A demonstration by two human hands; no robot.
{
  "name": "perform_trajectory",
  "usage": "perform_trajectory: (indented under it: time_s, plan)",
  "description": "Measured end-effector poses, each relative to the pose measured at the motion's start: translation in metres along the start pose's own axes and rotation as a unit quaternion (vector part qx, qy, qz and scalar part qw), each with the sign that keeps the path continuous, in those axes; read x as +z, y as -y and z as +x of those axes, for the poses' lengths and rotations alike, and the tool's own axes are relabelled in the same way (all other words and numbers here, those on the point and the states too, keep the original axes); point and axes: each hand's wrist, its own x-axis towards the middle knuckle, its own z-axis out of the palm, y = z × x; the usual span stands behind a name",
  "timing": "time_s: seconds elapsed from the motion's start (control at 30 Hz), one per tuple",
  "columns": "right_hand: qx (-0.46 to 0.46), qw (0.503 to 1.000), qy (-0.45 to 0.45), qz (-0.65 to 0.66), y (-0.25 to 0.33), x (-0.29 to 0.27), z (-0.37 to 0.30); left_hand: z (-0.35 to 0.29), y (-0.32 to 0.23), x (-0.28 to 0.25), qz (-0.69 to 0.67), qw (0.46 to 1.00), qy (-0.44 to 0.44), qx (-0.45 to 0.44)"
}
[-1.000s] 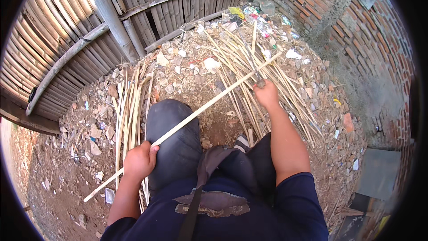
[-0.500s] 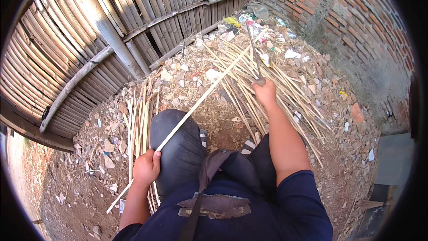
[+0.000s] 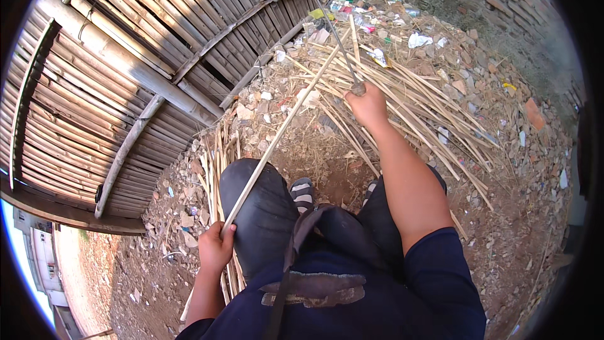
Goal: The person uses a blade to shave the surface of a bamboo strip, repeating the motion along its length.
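Note:
A long, pale bamboo strip slants across my left knee, its near part closed in my left hand. Its far end rises beyond the knee, up to the blade in the other hand. My right hand, arm stretched forward, is wrapped round the dark handle of a long, narrow-bladed knife pointing away from me. Blade and strip cross in this view; whether they touch I cannot tell. Beneath the right hand spreads a loose pile of similar strips. A smaller bundle of strips lies beside my left leg.
A bamboo fence bounds the left side, and a brick wall stands at the far right. Stones, dry straw and plastic litter cover the dirt ground. My sandalled feet are between the two groups of strips.
The whole view has turned, with the fence reaching further into it. Both hands keep their holds; the strip now stands steeper in the view, and the knife tilts further left.

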Motion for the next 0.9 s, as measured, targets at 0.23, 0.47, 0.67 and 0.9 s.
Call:
perform_trajectory:
  time_s: [0.23,0.47,0.67,0.9]
  plan:
    - [-0.055,0.988,0.065,-0.126,0.002,-0.002,-0.013,-0.013,-0.009,0.02,-0.034,0.997,-0.071,-0.023]
    - [-0.167,0.943,0.172,-0.229,0.029,0.0,-0.057,-0.013,0.0,0.018,-0.018,1.0,-0.018,-0.004]
    - [-0.258,0.85,0.328,-0.322,0.045,0.005,-0.064,-0.012,0.012,0.022,0.052,0.999,-0.009,-0.005]
    - [-0.145,0.925,0.242,-0.256,0.007,0.008,-0.03,0.003,0.018,0.038,0.094,0.996,-0.007,0.005]
